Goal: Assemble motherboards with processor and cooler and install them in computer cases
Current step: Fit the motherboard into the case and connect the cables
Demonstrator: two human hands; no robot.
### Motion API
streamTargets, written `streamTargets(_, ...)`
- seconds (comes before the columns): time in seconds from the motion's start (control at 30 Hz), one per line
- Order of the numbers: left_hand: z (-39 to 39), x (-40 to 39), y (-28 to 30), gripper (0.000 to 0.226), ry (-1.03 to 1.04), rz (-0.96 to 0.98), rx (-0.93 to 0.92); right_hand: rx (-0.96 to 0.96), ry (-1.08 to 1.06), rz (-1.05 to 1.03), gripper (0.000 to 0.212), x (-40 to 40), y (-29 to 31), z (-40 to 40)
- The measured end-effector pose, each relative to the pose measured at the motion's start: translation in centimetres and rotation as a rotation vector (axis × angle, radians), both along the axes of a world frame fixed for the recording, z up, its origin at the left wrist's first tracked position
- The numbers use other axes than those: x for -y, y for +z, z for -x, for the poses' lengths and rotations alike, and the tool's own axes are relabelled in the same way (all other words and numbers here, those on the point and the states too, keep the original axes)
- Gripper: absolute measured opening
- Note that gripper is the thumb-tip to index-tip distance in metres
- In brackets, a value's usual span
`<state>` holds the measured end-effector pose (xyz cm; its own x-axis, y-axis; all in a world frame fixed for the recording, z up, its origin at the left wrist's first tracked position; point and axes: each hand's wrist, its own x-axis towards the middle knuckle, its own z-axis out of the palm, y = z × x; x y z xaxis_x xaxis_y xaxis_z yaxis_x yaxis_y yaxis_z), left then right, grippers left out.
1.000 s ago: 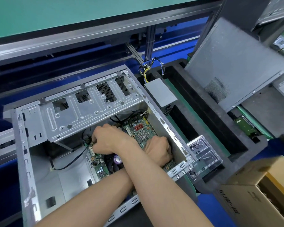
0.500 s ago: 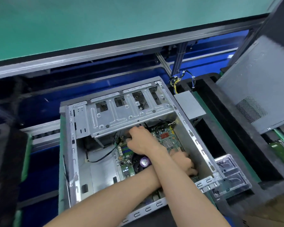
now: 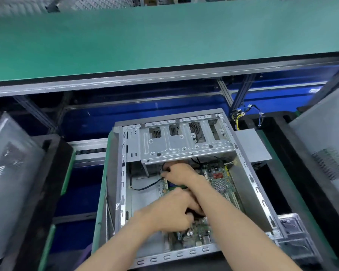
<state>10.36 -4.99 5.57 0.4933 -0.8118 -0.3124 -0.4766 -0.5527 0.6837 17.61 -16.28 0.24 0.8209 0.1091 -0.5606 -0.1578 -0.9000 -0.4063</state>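
Motherboard [image 3: 219,184] lies inside open computer case [image 3: 252,184], both hands reaching in

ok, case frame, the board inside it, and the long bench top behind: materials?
Case frame: looks like bare sheet steel, dull silver, with stamped ribs and punched slots.
Board: green circuit laminate, probably fibreglass, carrying soldered parts and a red component.
Bench top: matte green mat, likely rubber or vinyl, dark-edged, over a metal rail.

Two bare forearms are seen, no sleeves reaching into view. Left hand [image 3: 170,210] and right hand [image 3: 181,174] are ungloved. No rings, watch or wristband are shown. Fingertips are blurred, nails cannot be told.
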Motion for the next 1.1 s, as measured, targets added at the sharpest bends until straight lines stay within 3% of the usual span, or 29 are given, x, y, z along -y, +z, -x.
streamTargets(0.03,-0.2,-0.3,0.3,0.035,0.227,0.068,-0.079,-0.015,-0.005,-0.004,0.036,0.2,-0.1,-0.1)
streamTargets(0.1,-1.5,-1.4,0.1,0.033,0.672,0.097,-0.037,-0.039,-0.021,0.001,0.035,0.5,-0.4,-0.1)
streamTargets(0.17,-2.8,-2.1,-0.7,0.030,0.871,-0.047,0.096,-0.023,-0.031,-0.010,0.034,0.6,-0.7,0.0)
streamTargets(0.27,-4.0,-2.1,-1.9,0.009,0.896,-0.285,0.160,0.005,-0.012,-0.020,0.036,0.5,-0.8,0.1)
streamTargets(0.33,-4.6,-1.7,-2.8,0.011,0.932,-0.328,0.111,0.024,-0.005,-0.027,0.030,0.4,-0.8,0.2)
streamTargets(0.43,-4.8,-1.2,-4.4,0.013,1.037,-0.291,0.092,0.006,-0.010,-0.010,0.015,0.4,-0.7,0.5)
streamTargets(0.67,-4.5,-0.4,-6.4,0.015,1.194,-0.191,0.143,0.023,-0.018,-0.080,0.039,0.9,-1.1,0.3)
streamTargets(1.1,-4.7,-0.2,-6.7,0.023,1.237,-0.132,0.163,0.068,-0.055,-0.148,0.035,1.2,-1.0,0.5)
